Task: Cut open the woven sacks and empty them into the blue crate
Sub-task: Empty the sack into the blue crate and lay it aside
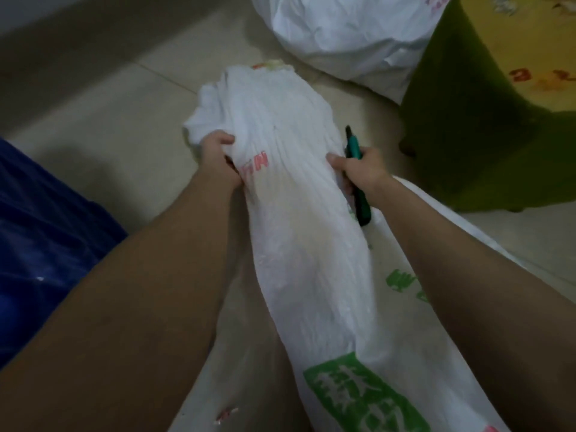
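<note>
Firmly, left hand (218,152), right hand (360,169) clutch sack (299,219) edges.

Held sack (296,219) in front of you: white, fine lengthwise creases, pink-red lettering near the top, solid green block with white characters low down. Lower sack (399,310) under it: off-white with green print. Rear sack (343,35): white, pink print at its top edge. Your cutter (355,148): teal-green body, black tip. Crate (46,229): deep glossy blue. Stool (461,126): olive-green sides, yellow top with red-orange figures. Floor (109,120): plain beige tile.
</note>
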Demonstrator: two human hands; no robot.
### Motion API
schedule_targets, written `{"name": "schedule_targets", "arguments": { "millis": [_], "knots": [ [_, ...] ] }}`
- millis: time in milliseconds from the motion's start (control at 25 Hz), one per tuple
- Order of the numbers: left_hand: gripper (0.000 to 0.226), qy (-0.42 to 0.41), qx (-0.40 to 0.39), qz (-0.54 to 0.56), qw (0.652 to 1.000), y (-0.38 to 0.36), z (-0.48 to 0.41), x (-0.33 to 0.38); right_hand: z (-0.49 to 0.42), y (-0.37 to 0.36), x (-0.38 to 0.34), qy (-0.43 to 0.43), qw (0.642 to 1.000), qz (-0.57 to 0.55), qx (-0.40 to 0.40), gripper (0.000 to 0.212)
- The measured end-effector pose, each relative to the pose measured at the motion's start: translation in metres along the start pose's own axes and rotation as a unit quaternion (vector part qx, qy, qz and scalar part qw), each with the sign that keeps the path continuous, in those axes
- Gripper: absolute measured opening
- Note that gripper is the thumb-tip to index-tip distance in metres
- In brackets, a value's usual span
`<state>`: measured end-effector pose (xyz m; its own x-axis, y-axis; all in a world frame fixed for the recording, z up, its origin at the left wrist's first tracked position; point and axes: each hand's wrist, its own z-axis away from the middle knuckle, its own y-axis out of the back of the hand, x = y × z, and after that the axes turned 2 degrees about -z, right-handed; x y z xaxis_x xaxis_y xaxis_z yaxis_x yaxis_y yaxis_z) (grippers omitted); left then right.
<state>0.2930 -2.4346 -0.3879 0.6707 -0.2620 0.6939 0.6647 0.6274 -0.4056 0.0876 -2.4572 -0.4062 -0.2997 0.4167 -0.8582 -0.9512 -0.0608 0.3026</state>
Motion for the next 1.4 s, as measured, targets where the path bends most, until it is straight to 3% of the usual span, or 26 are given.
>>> {"name": "schedule_targets", "arguments": {
  "millis": [80,160,320,360,440,520,600,640,680,800,880,960,1040,1120,1200,1320,1400],
  "knots": [
    [0.019,-0.087,0.093,-0.052,0.991,0.008,0.003,0.014,0.001,0.008,-0.006,0.026,0.998,-0.004,0.059,0.049],
    [0.016,-0.133,0.177,-0.192,0.956,0.011,0.009,0.024,-0.001,0.017,-0.011,0.060,0.986,0.061,0.145,0.053],
    [0.051,-0.020,0.052,-0.193,0.980,0.009,0.019,0.017,0.008,0.021,-0.014,0.088,0.966,0.163,0.182,0.044],
    [0.056,0.010,0.025,-0.211,0.977,0.009,0.019,0.012,0.012,0.022,-0.012,0.081,0.976,0.137,0.151,0.035],
    [0.062,0.055,-0.036,-0.177,0.982,0.014,0.016,0.005,0.031,0.019,0.001,-0.029,0.995,0.083,-0.043,0.020],
    [0.052,0.057,-0.041,-0.168,0.983,0.015,0.007,0.005,0.048,0.017,0.021,-0.169,0.956,0.069,-0.230,0.021],
    [0.027,0.034,-0.019,-0.194,0.980,0.017,-0.003,0.004,0.048,0.016,0.042,-0.219,0.934,0.043,-0.279,0.026],
    [0.021,0.014,-0.019,-0.192,0.981,0.020,-0.010,0.003,0.044,0.016,0.052,-0.221,0.936,0.025,-0.274,0.028],
    [0.029,-0.015,-0.019,-0.167,0.986,0.024,-0.019,0.003,0.040,0.015,0.059,-0.216,0.941,0.010,-0.262,0.029],
    [0.078,-0.117,-0.058,-0.073,0.989,0.027,-0.053,0.015,0.033,0.004,0.071,-0.137,0.971,-0.017,-0.197,0.032],
    [0.089,-0.154,-0.085,-0.017,0.984,0.022,-0.069,0.029,0.033,-0.009,0.069,-0.078,0.983,-0.048,-0.156,0.031],
    [0.079,-0.200,-0.047,0.025,0.978,0.007,-0.041,0.047,0.031,-0.018,0.057,-0.082,0.977,-0.124,-0.152,0.028],
    [0.051,-0.235,0.009,0.043,0.971,-0.003,-0.020,0.050,0.030,-0.022,0.043,-0.118,0.961,-0.195,-0.157,0.026],
    [0.040,-0.240,-0.009,0.022,0.970,-0.017,0.002,0.036,0.031,-0.019,0.038,-0.161,0.952,-0.226,-0.130,0.030],
    [0.039,-0.204,-0.053,0.006,0.978,-0.032,0.015,0.018,0.035,-0.014,0.043,-0.192,0.931,-0.297,-0.093,0.021],
    [0.060,-0.110,-0.119,-0.024,0.987,-0.038,0.036,0.002,0.043,-0.001,0.059,-0.204,0.895,-0.394,-0.056,0.019],
    [0.065,-0.110,-0.142,-0.043,0.983,-0.033,0.064,-0.004,0.055,0.009,0.068,-0.199,0.877,-0.435,-0.047,0.021]
  ]
}}
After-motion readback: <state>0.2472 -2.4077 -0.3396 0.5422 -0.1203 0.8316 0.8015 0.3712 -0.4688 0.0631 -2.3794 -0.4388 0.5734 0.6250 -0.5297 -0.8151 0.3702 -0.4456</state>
